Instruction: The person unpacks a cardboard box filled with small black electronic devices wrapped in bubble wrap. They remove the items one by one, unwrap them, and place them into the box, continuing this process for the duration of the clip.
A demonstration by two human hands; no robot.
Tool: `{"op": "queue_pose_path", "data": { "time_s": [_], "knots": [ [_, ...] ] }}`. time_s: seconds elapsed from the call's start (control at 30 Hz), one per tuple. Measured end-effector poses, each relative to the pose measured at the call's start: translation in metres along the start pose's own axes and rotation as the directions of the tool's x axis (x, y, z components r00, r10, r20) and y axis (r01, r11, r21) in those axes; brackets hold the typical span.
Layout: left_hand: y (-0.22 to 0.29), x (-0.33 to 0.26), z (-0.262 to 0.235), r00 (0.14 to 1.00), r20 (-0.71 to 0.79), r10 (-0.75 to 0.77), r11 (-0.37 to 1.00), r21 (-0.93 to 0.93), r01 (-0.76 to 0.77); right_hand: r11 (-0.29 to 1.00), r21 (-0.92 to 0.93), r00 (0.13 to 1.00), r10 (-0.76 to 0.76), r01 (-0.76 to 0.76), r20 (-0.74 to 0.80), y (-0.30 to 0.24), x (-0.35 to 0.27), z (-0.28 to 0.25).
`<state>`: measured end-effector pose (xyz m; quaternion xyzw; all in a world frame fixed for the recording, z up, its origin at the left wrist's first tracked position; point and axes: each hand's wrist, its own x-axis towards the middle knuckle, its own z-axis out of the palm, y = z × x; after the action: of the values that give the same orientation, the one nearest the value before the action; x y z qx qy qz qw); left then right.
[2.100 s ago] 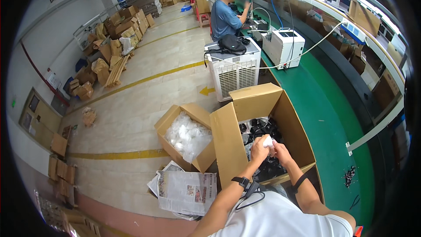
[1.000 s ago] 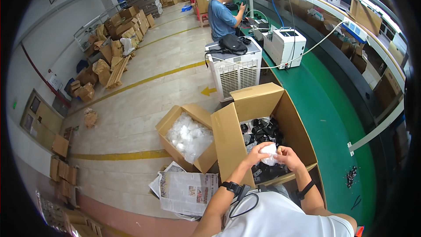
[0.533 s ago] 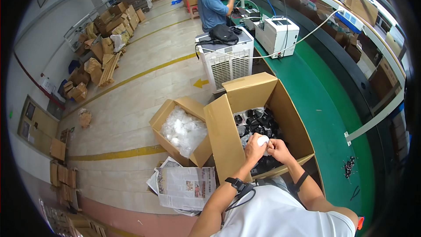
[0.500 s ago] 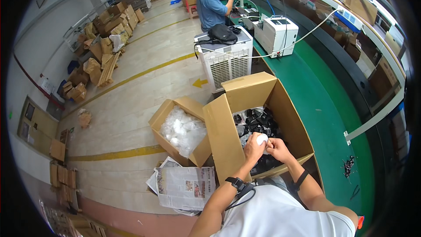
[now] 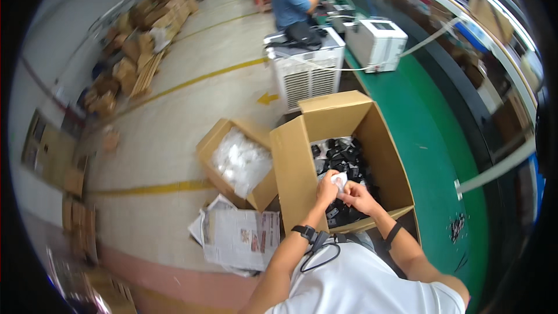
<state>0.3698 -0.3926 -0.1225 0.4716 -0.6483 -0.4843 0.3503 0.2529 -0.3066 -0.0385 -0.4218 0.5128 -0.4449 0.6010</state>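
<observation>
Over the big open cardboard box (image 5: 388, 160), my left hand (image 5: 326, 189) is closed on a small white piece (image 5: 340, 179) with what looks like thin clear plastic about it. My right hand (image 5: 359, 197) pinches the lower right side of the same piece, its fingertips close to the left ones. Motion blur hides what exactly the piece is. Below the hands, many small black plastic parts (image 5: 347, 154) lie loose in the box, with some clear plastic among them.
Left of the big box stands a smaller carton (image 5: 266, 191) full of clear plastic bags (image 5: 239, 160). Newspaper sheets (image 5: 241, 241) lie before it. A white air cooler (image 5: 314, 75) and a person in blue (image 5: 290, 3) are beyond. The green bench (image 5: 430, 139) runs along the right.
The view has turned slightly. Both hands have shifted slightly left, still together at the white piece, which now shows less round and more crumpled.
</observation>
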Motion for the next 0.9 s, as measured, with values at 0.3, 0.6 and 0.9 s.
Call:
{"op": "queue_pose_path", "data": {
  "time_s": [0.3, 0.6, 0.9],
  "knots": [
    [0.181, 0.035, -0.299, 0.421, -0.794, 0.439, 0.887, 0.307, -0.345, 0.985, -0.119, 0.947, 0.083, -0.126, -0.311, 0.045, -0.053, -0.047],
    [0.107, 0.041, -0.365, 0.213, -0.627, 0.749, 0.620, 0.777, 0.107, 0.884, -0.431, 0.962, 0.072, -0.184, -0.263, 0.056, -0.051, -0.048],
    [-0.239, -0.080, -0.225, 0.746, -0.073, -0.662, 0.744, 0.061, 0.665, 0.856, -0.485, 0.979, 0.110, -0.180, -0.170, 0.042, -0.053, -0.041]
  ]
}}
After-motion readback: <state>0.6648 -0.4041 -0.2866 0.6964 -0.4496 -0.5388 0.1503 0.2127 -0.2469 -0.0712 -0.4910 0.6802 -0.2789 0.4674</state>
